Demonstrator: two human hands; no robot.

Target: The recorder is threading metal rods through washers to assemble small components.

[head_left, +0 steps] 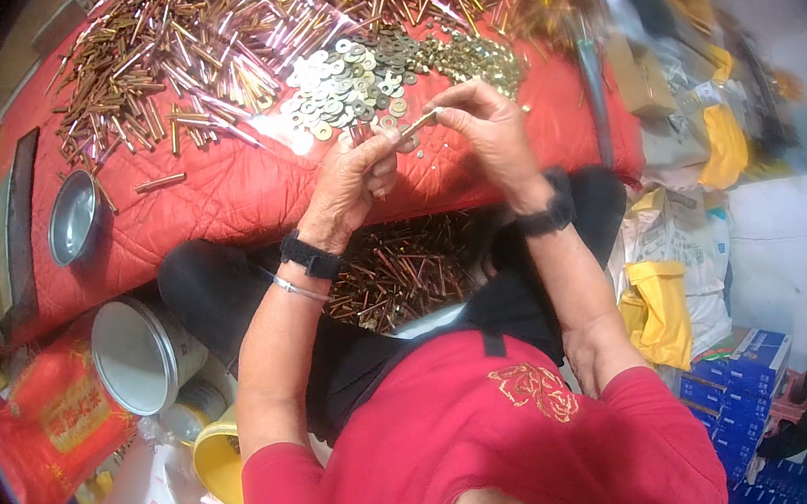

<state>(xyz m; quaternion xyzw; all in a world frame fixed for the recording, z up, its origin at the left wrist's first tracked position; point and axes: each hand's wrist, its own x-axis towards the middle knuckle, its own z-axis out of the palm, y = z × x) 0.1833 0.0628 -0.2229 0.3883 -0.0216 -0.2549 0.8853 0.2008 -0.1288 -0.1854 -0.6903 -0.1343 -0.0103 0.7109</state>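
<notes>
A brass-coloured bolt [416, 127] bridges my two hands, just above the red quilted cloth [247, 206]. My left hand [352, 173] is closed around one end of it. The thumb and fingertips of my right hand [492, 130] pinch the other end, and they hide whether a nut or washer sits there. Short reddish metal ends show beside my left fingers; I cannot tell if they are held. Just beyond my hands lie a heap of flat round washers [331, 88] and a heap of small yellowish nuts [472, 57].
A large heap of metal bolts [186, 37] covers the far side. One loose bolt [160, 182] and a metal bowl [69, 220] lie left. More bolts [397, 278] sit low between my legs. A white bucket [130, 356] stands lower left; blue boxes [741, 377] are stacked lower right.
</notes>
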